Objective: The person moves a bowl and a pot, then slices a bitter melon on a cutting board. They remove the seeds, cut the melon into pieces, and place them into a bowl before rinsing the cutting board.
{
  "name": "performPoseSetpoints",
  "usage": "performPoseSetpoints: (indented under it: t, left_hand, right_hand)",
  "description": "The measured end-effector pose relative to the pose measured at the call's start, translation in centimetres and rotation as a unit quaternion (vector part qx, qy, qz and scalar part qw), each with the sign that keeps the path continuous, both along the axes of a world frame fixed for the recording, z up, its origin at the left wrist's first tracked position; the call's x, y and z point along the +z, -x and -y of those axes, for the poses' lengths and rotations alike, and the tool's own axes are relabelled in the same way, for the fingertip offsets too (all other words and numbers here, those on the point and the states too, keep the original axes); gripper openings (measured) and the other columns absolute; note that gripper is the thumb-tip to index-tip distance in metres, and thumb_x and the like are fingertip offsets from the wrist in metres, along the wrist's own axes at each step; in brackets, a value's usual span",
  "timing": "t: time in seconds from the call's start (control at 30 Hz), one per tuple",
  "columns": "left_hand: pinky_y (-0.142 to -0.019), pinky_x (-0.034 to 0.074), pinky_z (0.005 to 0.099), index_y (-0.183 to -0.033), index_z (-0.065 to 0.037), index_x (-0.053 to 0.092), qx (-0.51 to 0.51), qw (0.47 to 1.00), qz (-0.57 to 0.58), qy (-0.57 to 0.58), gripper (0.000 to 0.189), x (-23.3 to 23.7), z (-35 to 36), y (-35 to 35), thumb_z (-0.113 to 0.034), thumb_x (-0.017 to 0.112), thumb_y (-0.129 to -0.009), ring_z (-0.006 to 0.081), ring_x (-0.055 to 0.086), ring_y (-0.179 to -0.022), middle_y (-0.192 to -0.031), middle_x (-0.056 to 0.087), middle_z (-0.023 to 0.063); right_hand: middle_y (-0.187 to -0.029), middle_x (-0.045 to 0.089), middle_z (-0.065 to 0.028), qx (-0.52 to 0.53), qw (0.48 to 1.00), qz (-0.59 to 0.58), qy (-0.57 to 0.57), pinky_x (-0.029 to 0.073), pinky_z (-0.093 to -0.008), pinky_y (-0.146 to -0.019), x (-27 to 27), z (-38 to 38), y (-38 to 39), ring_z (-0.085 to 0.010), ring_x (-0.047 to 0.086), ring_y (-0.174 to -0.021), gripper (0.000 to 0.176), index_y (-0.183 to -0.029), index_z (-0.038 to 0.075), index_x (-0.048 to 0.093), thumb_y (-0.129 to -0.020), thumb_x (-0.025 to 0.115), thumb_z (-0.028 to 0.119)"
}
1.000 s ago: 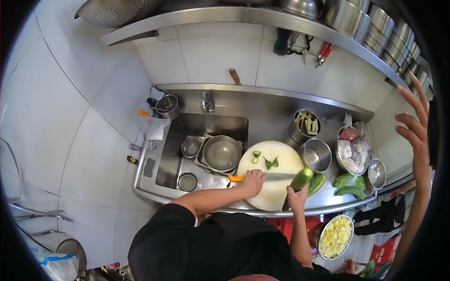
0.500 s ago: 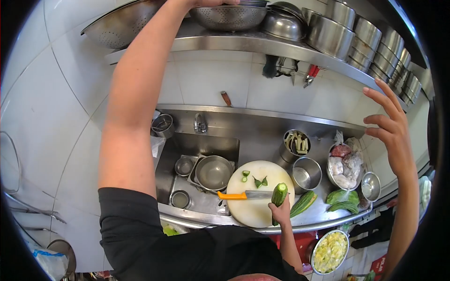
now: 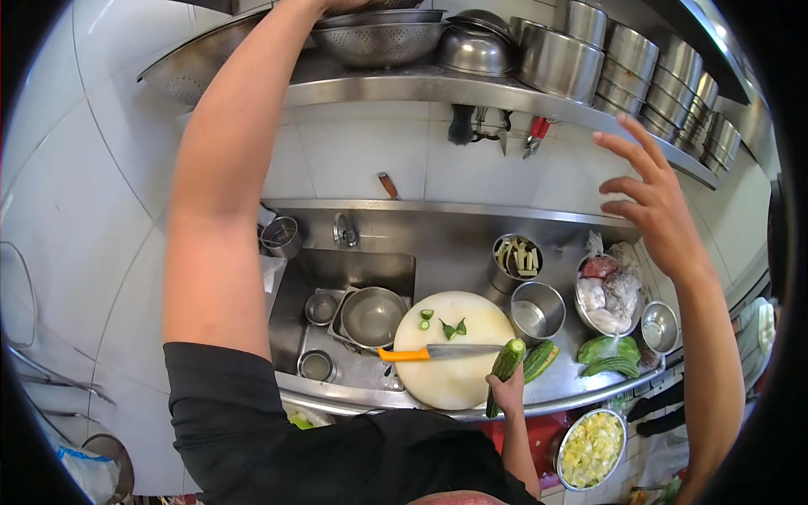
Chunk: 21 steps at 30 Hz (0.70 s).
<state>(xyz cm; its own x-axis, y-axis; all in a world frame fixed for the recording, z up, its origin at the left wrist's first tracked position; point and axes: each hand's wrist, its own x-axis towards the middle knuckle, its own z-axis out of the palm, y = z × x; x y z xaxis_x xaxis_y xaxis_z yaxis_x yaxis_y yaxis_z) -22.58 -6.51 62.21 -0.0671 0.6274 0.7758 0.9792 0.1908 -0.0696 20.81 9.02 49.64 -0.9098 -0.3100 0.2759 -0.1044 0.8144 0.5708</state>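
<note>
Left hand [image 3: 337, 5] up at the shelf [image 3: 505, 91], right hand [image 3: 507, 394] on a cucumber [image 3: 507, 362].
The left hand, at the colander [image 3: 379, 38] at 12 o'clock, is cut off; I cannot tell its grip. The right hand is closed round the cucumber, stood at the board's [image 3: 454, 383] 4 o'clock. The knife [image 3: 446, 351] lies across the board. Another person's spread hand [image 3: 652, 210] hovers at 2 o'clock.

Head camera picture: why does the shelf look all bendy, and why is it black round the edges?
In the head view a very wide lens bows straight lines, so the shelf and wall tiles curve; the black border is the lens's round rim; light glints on the steel pots; in the middle the cutting board and the cucumber in the right hand look sharp.
</note>
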Motion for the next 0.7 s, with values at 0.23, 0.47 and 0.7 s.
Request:
performPoseSetpoints:
  t: [0.23,0.47,0.7]
  left_hand:
    - [-0.092,0.052,0.046,-0.114,-0.008,0.075,0.087,0.976,-0.041,0.193,0.031,-1.3,0.4,-2.1,-0.025,0.061,-0.092,0.038,0.068,-0.107,-0.113,0.074,0.0193]
    - [-0.091,0.053,0.0466,-0.112,-0.004,0.075,0.209,0.923,-0.046,0.32,0.035,-0.1,-1.7,-3.2,-0.022,0.056,-0.088,0.0389,0.069,-0.105,-0.113,0.074,0.0211]
    - [-0.09,0.054,0.0454,-0.108,-0.001,0.077,0.202,0.927,-0.018,0.316,0.041,2.3,-2.8,0.6,-0.033,0.068,-0.085,0.0363,0.07,-0.102,-0.11,0.075,0.0228]
  right_hand:
    - [-0.083,0.072,0.0005,0.006,0.988,-0.094,-0.122,0.031,-0.0646,-0.122,1.9,4.5,1.5,-0.0195,0.057,-0.129,0.002,-0.07,0.012,0.07,-0.071,0.07,0.014]
    - [-0.08,0.069,0.0024,0.068,0.989,-0.119,-0.061,0.032,-0.065,-0.122,0.5,4.3,2.7,-0.0199,0.056,-0.127,0.005,-0.067,0.01,0.067,-0.071,0.069,0.012]
    - [-0.08,0.068,0.0034,0.038,0.996,-0.064,-0.045,0.033,-0.0641,-0.121,1.3,5.3,2.3,-0.0213,0.056,-0.127,0.006,-0.066,0.01,0.065,-0.069,0.069,0.012]
